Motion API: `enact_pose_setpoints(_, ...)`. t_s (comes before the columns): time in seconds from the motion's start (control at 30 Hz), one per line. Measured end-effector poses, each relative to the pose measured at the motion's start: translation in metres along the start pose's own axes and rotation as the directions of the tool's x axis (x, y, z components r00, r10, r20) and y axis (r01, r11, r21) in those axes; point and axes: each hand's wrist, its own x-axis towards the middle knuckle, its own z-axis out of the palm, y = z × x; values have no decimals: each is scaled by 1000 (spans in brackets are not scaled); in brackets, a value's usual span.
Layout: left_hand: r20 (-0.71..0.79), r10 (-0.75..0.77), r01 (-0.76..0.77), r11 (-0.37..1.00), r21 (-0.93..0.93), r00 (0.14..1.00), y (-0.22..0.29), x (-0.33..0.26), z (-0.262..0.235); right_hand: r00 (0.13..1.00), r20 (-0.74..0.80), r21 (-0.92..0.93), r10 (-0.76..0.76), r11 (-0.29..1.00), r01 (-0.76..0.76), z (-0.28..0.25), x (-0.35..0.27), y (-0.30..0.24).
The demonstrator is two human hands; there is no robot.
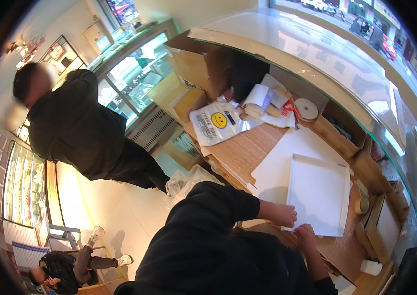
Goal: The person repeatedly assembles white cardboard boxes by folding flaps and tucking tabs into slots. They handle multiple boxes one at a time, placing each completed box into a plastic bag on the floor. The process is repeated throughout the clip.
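A shallow white cardboard box or lid with low upright sides lies open on the worktop. My left hand is closed at its near left corner, with the fingers curled. Just right of it, my right hand pinches the near edge of the same box. Both hands are close together, and the fingertips are partly hidden. Flat white cardboard lies under and behind the box on the brown wooden table.
A white plastic bag with a yellow smiley lies at the far left of the table. Near it are papers and a white tape roll. Cardboard boxes and a brown tape roll line the right. A person stands left; another sits.
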Motion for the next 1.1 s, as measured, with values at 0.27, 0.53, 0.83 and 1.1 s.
enact_pose_setpoints(0.27, -133, -265, 262, 964, -43, 955, 17, 1, 9, 993, -112, -2, -28, 1000, 28, 5, 11, 2)
enact_pose_setpoints(0.53, 70, -398, 400, 916, -9, 915, -30, -32, 6, 994, -93, -44, 56, 997, -60, -8, 10, 27)
enact_pose_setpoints(0.83, -192, -321, 294, 943, -156, 928, -41, -11, 5, 993, -61, 0, 104, 995, -104, 20, 28, 28)
enact_pose_setpoints(1.1, 13, -333, 324, 909, -263, 943, -52, -20, 34, 959, 284, -233, -12, 969, 81, 1, 40, 8)
